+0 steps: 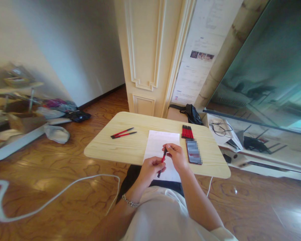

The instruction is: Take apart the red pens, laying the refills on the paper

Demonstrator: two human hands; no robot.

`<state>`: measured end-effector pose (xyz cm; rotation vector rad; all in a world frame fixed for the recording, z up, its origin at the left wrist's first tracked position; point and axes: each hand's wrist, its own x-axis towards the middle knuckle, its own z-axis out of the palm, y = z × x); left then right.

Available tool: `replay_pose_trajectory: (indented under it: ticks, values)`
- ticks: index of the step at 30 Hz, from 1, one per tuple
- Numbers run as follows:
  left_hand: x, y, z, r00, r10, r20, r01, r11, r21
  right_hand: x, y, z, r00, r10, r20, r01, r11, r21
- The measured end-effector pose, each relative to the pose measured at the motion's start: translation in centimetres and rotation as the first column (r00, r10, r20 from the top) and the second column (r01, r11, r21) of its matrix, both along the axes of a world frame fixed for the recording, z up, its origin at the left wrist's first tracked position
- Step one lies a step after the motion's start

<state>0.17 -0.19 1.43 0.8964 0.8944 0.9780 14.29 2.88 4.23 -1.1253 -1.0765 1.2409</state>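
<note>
Between my two hands is a red and black pen (163,158), tilted over a white sheet of paper (154,142). My left hand (152,168) pinches the pen's red barrel near its lower part. Up at the black end, the fingers of my right hand (175,155) are closed on the same pen. Two more red and black pens (122,133) lie at the left of the table. A row of several red pens (187,132) lies side by side at the back right, just above a phone (193,151) with its screen lit.
The small wooden-top table (102,147) has rounded corners. Behind its right side are a black bag (192,113) and a low white cabinet (263,167) under a large screen (271,73). A white cable (72,182) runs over the floor at left, near bags and clutter.
</note>
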Motion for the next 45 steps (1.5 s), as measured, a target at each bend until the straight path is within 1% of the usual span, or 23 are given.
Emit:
replay_pose_trajectory:
  ticks: [2, 5, 7, 8, 10, 13, 14, 16, 17, 19, 21, 23, 25, 26, 27, 30, 32, 34, 37, 40, 43, 45]
  values:
    - [0.2, 0.1, -0.6, 0.998, 0.035, -0.061, -0.032, 0.998, 0.054, -0.2, 0.2, -0.5, 0.998, -0.036, 0.049, 0.035, 0.999, 0.007]
    - [0.3, 0.1, -1.4, 0.981, 0.104, -0.164, -0.078, 0.985, 0.154, -0.5, 0.4, -1.2, 0.986, -0.141, 0.093, 0.139, 0.99, 0.032]
    - [0.2, 0.1, -1.6, 0.973, 0.129, -0.192, -0.095, 0.979, 0.18, -0.7, 0.4, -1.5, 0.977, -0.195, 0.09, 0.191, 0.98, 0.05]
    - [0.2, 0.1, -1.5, 0.975, 0.12, -0.187, -0.088, 0.981, 0.171, -0.7, 0.4, -1.4, 0.978, -0.193, 0.08, 0.189, 0.981, 0.052]
    - [0.1, 0.1, -1.0, 0.987, 0.07, -0.143, -0.053, 0.991, 0.124, -0.7, 0.1, -1.0, 0.99, -0.13, 0.049, 0.128, 0.991, 0.043]
    - [-0.1, 0.0, 0.0, 0.999, -0.003, -0.037, 0.004, 1.0, 0.028, -0.4, -0.2, -0.1, 1.0, 0.005, -0.031, -0.005, 1.0, 0.012]
    - [-0.1, 0.0, 0.2, 1.0, -0.012, -0.01, 0.012, 1.0, 0.007, -0.3, -0.3, 0.1, 0.998, 0.035, -0.052, -0.034, 0.999, 0.007]
    - [-0.1, 0.0, 0.3, 1.0, -0.011, 0.004, 0.011, 1.0, -0.007, -0.2, -0.3, 0.3, 0.997, 0.052, -0.061, -0.052, 0.999, 0.008]
    - [-0.1, 0.0, 0.1, 1.0, -0.003, -0.012, 0.003, 1.0, 0.006, -0.2, -0.3, 0.2, 0.998, 0.045, -0.045, -0.045, 0.999, 0.013]
    - [0.0, 0.0, -0.5, 0.996, 0.038, -0.079, -0.032, 0.997, 0.075, -0.4, -0.2, -0.1, 1.0, 0.0, 0.012, 0.0, 1.0, 0.026]
    - [0.2, 0.1, -1.2, 0.983, 0.1, -0.152, -0.074, 0.983, 0.168, -0.6, 0.0, -0.6, 0.995, -0.065, 0.069, 0.062, 0.997, 0.044]
    - [0.3, 0.2, -1.7, 0.974, 0.14, -0.18, -0.101, 0.972, 0.213, -1.0, 0.1, -1.0, 0.984, -0.142, 0.112, 0.134, 0.988, 0.073]
    - [0.4, 0.2, -1.7, 0.98, 0.123, -0.157, -0.092, 0.977, 0.193, -1.2, 0.1, -1.2, 0.972, -0.196, 0.13, 0.185, 0.978, 0.096]
    - [0.3, 0.1, -1.6, 0.987, 0.096, -0.13, -0.074, 0.984, 0.164, -1.2, 0.1, -1.1, 0.972, -0.199, 0.127, 0.187, 0.977, 0.098]
    - [0.3, 0.1, -1.3, 0.993, 0.063, -0.097, -0.05, 0.991, 0.125, -1.1, 0.1, -1.0, 0.978, -0.18, 0.111, 0.17, 0.981, 0.091]
    - [0.1, 0.0, -0.4, 1.0, -0.019, 0.013, 0.019, 1.0, 0.009, -0.9, -0.1, -0.6, 0.998, -0.063, 0.008, 0.062, 0.997, 0.049]
    - [0.1, -0.1, -0.2, 0.999, -0.023, 0.05, 0.025, 0.999, -0.03, -0.7, -0.1, -0.4, 0.999, -0.025, -0.037, 0.027, 0.999, 0.04]
    - [0.1, -0.1, -0.3, 0.999, 0.007, 0.04, -0.005, 0.999, -0.034, -0.8, -0.2, -0.5, 0.999, -0.035, -0.018, 0.036, 0.998, 0.048]
    - [0.4, 0.0, -1.2, 0.998, 0.058, -0.027, -0.057, 0.998, 0.019, -1.1, -0.2, -0.9, 0.991, -0.1, 0.094, 0.092, 0.993, 0.078]
    - [0.5, 0.1, -2.2, 0.989, 0.096, -0.111, -0.083, 0.99, 0.118, -1.4, -0.2, -1.1, 0.963, -0.176, 0.202, 0.154, 0.98, 0.123]
    - [0.5, 0.2, -2.8, 0.975, 0.119, -0.186, -0.08, 0.975, 0.205, -1.5, -0.3, -1.1, 0.944, -0.211, 0.252, 0.179, 0.973, 0.146]
    - [0.4, 0.2, -3.0, 0.972, 0.118, -0.205, -0.071, 0.972, 0.223, -1.5, -0.4, -1.2, 0.94, -0.217, 0.263, 0.184, 0.972, 0.144]
